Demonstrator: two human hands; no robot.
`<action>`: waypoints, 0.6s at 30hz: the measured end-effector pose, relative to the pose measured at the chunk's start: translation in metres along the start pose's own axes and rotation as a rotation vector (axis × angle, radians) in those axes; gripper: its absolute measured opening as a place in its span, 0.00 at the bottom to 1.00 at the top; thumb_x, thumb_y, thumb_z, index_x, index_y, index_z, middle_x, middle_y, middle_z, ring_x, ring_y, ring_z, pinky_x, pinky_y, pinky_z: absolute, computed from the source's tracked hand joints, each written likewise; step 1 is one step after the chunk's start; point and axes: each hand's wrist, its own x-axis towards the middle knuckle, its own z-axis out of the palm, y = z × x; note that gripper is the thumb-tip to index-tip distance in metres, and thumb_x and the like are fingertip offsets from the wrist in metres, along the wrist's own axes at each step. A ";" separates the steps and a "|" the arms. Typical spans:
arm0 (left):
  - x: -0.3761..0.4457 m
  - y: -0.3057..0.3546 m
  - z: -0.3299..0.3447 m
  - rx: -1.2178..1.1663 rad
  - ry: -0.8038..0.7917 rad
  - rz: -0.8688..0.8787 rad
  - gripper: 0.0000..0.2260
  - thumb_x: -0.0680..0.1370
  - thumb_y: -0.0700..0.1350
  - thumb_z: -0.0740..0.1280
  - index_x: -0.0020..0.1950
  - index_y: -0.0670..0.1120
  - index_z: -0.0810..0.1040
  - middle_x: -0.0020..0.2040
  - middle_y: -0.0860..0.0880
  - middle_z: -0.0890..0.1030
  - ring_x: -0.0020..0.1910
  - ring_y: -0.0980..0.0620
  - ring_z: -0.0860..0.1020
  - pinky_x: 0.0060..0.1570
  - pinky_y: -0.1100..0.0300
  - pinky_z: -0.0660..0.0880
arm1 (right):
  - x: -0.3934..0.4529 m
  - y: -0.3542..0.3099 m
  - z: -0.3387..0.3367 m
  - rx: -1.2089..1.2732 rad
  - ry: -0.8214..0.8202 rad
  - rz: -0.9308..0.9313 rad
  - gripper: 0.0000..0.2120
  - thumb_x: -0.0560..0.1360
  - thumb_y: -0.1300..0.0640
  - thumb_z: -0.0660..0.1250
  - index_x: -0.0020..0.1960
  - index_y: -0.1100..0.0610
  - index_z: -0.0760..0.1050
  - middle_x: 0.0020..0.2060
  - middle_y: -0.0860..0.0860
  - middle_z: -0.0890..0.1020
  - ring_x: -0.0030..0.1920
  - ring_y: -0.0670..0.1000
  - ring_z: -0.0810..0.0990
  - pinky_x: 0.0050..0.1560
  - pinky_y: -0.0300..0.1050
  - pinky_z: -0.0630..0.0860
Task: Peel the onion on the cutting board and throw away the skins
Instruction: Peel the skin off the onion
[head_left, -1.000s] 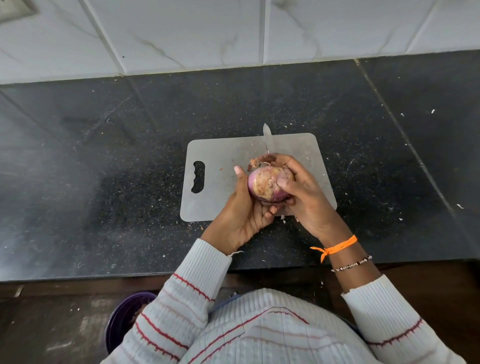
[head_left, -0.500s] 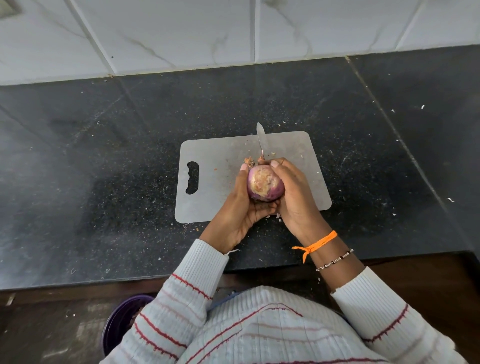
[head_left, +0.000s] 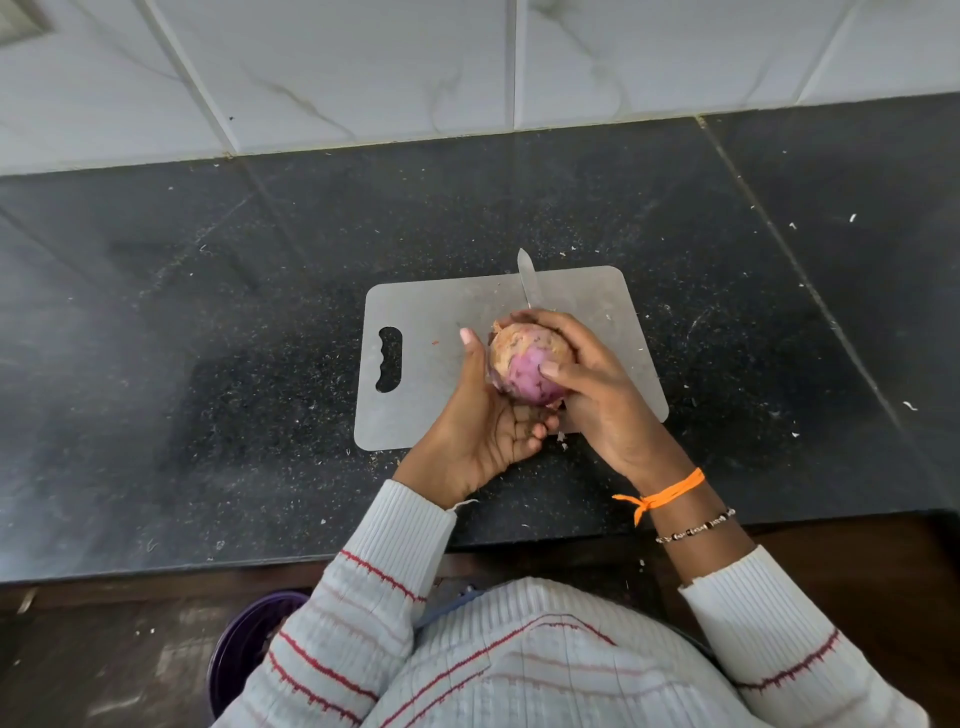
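Cradling the round onion (head_left: 530, 364) from its nine o'clock side, the left hand (head_left: 483, 421) curls its fingers beneath the bulb, thumb raised alongside. Purple flesh shows on the near half, while tan papery skin still covers the far half. The onion is held just above the near right part of the flat grey plastic cutting board (head_left: 441, 322), whose handle slot sits at nine o'clock. At three o'clock the right hand (head_left: 597, 384) wraps over the bulb, thumb pressed on the purple patch. A thin steel knife blade (head_left: 527, 278) pokes out at twelve o'clock past the board's far edge; its handle is hidden behind the hands, so whether a hand grips it cannot be told. Skin flecks dot the black speckled stone counter (head_left: 208, 312), which lies open to both sides. A dark purple bin (head_left: 244, 644) at seven o'clock is half covered by the sleeve.
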 end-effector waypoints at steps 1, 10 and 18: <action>0.000 -0.001 -0.001 0.010 -0.021 0.013 0.41 0.72 0.71 0.42 0.51 0.38 0.77 0.27 0.44 0.77 0.21 0.56 0.75 0.22 0.67 0.75 | 0.000 0.000 0.000 -0.019 0.022 -0.005 0.19 0.71 0.62 0.62 0.62 0.56 0.72 0.63 0.57 0.75 0.63 0.56 0.75 0.58 0.49 0.76; 0.006 -0.007 -0.004 0.197 0.116 0.085 0.37 0.75 0.69 0.47 0.53 0.38 0.78 0.35 0.43 0.79 0.30 0.55 0.76 0.31 0.67 0.76 | 0.006 0.011 0.013 -0.128 0.291 -0.057 0.11 0.77 0.55 0.58 0.54 0.52 0.77 0.56 0.58 0.79 0.56 0.57 0.80 0.53 0.54 0.79; 0.006 -0.013 0.001 0.229 0.186 0.216 0.27 0.78 0.62 0.51 0.63 0.43 0.73 0.44 0.42 0.80 0.36 0.52 0.78 0.40 0.64 0.79 | 0.004 0.004 0.010 0.130 0.308 0.064 0.11 0.81 0.60 0.53 0.57 0.59 0.72 0.52 0.54 0.81 0.52 0.52 0.81 0.49 0.49 0.79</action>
